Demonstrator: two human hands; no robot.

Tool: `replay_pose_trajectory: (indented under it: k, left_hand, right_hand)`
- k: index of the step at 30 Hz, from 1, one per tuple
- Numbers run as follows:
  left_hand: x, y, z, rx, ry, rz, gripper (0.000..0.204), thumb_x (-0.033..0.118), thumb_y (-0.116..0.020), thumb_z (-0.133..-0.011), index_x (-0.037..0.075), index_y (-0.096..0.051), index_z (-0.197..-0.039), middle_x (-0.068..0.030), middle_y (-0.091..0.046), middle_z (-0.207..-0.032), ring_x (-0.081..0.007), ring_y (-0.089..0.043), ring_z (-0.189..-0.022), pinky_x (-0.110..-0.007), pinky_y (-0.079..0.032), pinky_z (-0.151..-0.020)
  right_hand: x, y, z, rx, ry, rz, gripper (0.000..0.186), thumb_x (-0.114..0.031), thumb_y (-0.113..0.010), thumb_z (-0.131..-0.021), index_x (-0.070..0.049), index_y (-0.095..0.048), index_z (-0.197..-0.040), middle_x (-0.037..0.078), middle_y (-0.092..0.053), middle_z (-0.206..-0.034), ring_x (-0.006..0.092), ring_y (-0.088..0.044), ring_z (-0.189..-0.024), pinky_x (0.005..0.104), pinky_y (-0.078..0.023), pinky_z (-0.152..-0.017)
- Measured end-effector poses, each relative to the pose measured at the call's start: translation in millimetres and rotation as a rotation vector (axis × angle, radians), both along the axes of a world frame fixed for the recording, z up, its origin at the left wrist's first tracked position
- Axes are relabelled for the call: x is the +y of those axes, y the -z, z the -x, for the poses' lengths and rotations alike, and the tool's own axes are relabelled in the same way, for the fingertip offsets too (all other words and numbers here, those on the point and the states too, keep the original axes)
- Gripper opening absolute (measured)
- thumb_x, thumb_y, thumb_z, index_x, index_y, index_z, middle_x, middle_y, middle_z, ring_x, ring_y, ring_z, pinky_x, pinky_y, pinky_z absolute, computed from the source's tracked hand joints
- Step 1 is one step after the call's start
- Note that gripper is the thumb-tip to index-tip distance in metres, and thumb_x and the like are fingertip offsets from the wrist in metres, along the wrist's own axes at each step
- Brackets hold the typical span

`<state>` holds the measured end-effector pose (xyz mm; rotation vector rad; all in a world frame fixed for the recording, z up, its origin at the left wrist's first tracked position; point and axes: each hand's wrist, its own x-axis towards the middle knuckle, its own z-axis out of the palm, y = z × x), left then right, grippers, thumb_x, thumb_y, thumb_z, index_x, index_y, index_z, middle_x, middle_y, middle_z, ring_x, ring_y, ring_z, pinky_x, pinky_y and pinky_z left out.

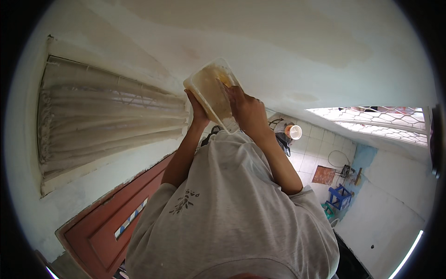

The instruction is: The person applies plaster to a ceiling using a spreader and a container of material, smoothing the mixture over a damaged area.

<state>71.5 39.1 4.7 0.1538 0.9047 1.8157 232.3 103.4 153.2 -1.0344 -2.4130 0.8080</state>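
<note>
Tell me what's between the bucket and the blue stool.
In the head view, a reddish-brown square lies between the bucket and the blue stool, with white tiles around it.

Near the upper middle of the frame, the left hand [199, 110] grips the left side of a tilted, translucent rectangular plastic container [204, 86], while the right hand [246, 109] reaches over its open face from the right, fingertips pointing inward; whether they pinch anything is unclear. Below, a grey T-shirt [232, 195] fills the lower centre, with a pale curtain [111, 116] at left and a reddish door [102, 228] at lower left. Right of centre, an orange-and-white tub [294, 132] stands above a blue plastic stool [340, 197] in the frame.
</note>
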Motion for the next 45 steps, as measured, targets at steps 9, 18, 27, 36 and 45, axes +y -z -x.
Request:
replay_pose_trajectory:
  k: [9, 18, 27, 36, 45]
  left_hand:
    - [-2, -10, -14, 0.116, -0.074, -0.018, 0.093, 0.082, -0.019, -0.094, 0.014, -0.03, -0.156, -0.009, -0.04, -0.154, -0.0269, -0.039, -0.142, -0.043, -0.035, -0.118]
    - [0, -19, -23, 0.227, -0.171, -0.012, 0.092, 0.081, -0.023, -0.095, 0.012, -0.03, -0.155, -0.0097, -0.041, -0.152, -0.0277, -0.043, -0.139, -0.043, -0.039, -0.115]
    - [-2, 43, 1, -0.249, 0.18, -0.533, 0.062, 0.051, -0.039, -0.106, 0.01, -0.036, -0.152, -0.0096, -0.048, -0.145, -0.0239, -0.047, -0.134, -0.041, -0.041, -0.114]
    - [-1, 18, -10, -0.189, 0.015, -0.137, 0.055, 0.046, -0.038, -0.108, 0.009, -0.038, -0.149, -0.011, -0.051, -0.141, -0.025, -0.052, -0.128, -0.042, -0.047, -0.108]
    - [12, 14, -6, 0.158, -0.141, -0.152, 0.067, 0.062, -0.028, -0.106, 0.017, -0.032, -0.155, -0.0045, -0.041, -0.151, -0.0234, -0.043, -0.139, -0.043, -0.039, -0.115]
  right_hand:
    - [5, 25, 25, -0.004, -0.002, 0.103, 0.018, -0.006, -0.053, -0.097, 0.002, -0.049, -0.112, 0.031, -0.066, -0.081, 0.0498, -0.066, -0.076, 0.0564, -0.053, -0.066]
    - [-4, 30, 26, 0.164, 0.039, 0.25, 0.023, -0.003, -0.06, -0.093, 0.005, -0.051, -0.113, 0.027, -0.07, -0.098, 0.0487, -0.066, -0.091, 0.0533, -0.054, -0.076]
    - [-8, 5, 19, 0.076, -0.097, 0.121, 0.029, 0.0, -0.06, -0.091, 0.005, -0.048, -0.117, 0.026, -0.07, -0.102, 0.0466, -0.067, -0.095, 0.0505, -0.056, -0.077]
    - [-16, -34, 7, 0.273, 0.043, 0.166, 0.024, -0.003, -0.061, -0.095, 0.003, -0.052, -0.117, 0.022, -0.07, -0.093, 0.0318, -0.07, -0.076, 0.0402, -0.056, -0.065]
    - [26, -36, -40, 0.994, 0.394, 0.953, 0.029, -0.018, -0.065, -0.099, -0.002, -0.057, -0.122, 0.004, -0.069, -0.096, 0.0084, -0.063, -0.078, 0.0238, -0.048, -0.062]
